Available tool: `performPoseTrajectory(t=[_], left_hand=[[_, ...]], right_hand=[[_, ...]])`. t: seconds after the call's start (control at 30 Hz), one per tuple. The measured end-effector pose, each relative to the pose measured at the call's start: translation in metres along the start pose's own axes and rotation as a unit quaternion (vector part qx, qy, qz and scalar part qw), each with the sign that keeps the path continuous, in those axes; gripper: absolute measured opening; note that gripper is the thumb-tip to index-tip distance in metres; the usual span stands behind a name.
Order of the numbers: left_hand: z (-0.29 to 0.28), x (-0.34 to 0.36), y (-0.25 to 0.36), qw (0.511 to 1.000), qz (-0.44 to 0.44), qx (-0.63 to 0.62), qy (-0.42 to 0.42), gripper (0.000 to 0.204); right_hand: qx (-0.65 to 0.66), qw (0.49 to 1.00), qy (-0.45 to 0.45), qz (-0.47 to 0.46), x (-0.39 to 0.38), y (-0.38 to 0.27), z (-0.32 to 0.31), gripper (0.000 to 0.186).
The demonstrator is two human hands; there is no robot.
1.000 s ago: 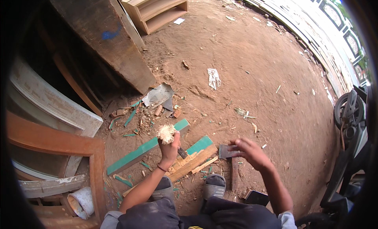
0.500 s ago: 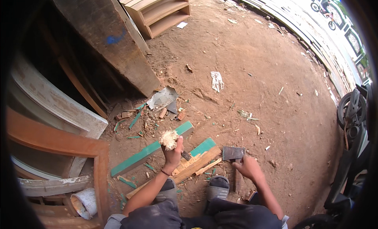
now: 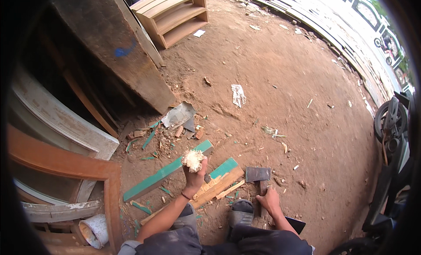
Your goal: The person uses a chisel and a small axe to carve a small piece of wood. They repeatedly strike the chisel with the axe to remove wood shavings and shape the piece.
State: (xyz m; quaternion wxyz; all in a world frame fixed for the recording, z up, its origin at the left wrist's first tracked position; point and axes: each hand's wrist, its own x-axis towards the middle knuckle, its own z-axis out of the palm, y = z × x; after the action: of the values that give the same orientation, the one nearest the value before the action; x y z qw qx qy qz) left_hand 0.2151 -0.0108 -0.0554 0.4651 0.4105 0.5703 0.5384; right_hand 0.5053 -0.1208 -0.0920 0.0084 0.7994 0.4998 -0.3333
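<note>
My left hand [image 3: 195, 178] is closed around a chisel whose frayed, mushroomed wooden handle top [image 3: 193, 160] sticks up above the fist. Its dark blade [image 3: 207, 178] shows beside my fingers, over a partly stripped timber [image 3: 219, 187] with green paint left at its far end. My right hand [image 3: 270, 201] grips the wooden handle of a hatchet [image 3: 258, 174], and the dark head points away from me, just right of that timber. A second green-painted timber [image 3: 160, 176] lies behind my left hand. Whether the chisel's tip touches the wood is hidden.
Wood chips and green splinters lie around a bent metal sheet [image 3: 179, 114]. Door or window frames [image 3: 112, 180] and a white bucket [image 3: 97, 231] stand left. A wooden shelf unit [image 3: 182, 18] is at the back, a motorbike [image 3: 388, 132] at right. A dark flat object [image 3: 296, 224] lies by my right forearm.
My right hand has slid from near the hatchet's head down its handle, toward me. My left hand, still holding the chisel, has shifted slightly right. The dark flat object shows more.
</note>
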Motion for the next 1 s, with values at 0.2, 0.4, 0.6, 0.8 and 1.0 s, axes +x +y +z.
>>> performPoseTrajectory(t=[0.2, 0.4, 0.6, 0.8, 1.0], left_hand=[[0.001, -0.003, 0.013, 0.996, -0.040, -0.078, 0.007, 0.017], [0.007, 0.000, 0.012, 1.000, 0.005, -0.013, -0.008, 0.021], [0.005, 0.001, 0.016, 0.998, -0.028, -0.058, -0.017, 0.023], [-0.005, 0.000, 0.012, 0.997, -0.034, -0.076, 0.004, 0.020], [0.003, 0.003, 0.013, 0.995, -0.045, -0.093, 0.005, 0.019]], right_hand=[[0.089, 0.995, -0.037, 0.023, 0.003, -0.006, -0.005, 0.044], [0.744, 0.532, -0.367, 0.171, 0.024, 0.021, 0.003, 0.014], [0.814, 0.374, -0.390, 0.212, 0.037, 0.013, -0.024, 0.015], [0.555, 0.800, -0.212, 0.085, 0.005, -0.033, -0.077, 0.024], [0.587, 0.766, -0.206, 0.165, 0.016, -0.023, -0.050, 0.018]])
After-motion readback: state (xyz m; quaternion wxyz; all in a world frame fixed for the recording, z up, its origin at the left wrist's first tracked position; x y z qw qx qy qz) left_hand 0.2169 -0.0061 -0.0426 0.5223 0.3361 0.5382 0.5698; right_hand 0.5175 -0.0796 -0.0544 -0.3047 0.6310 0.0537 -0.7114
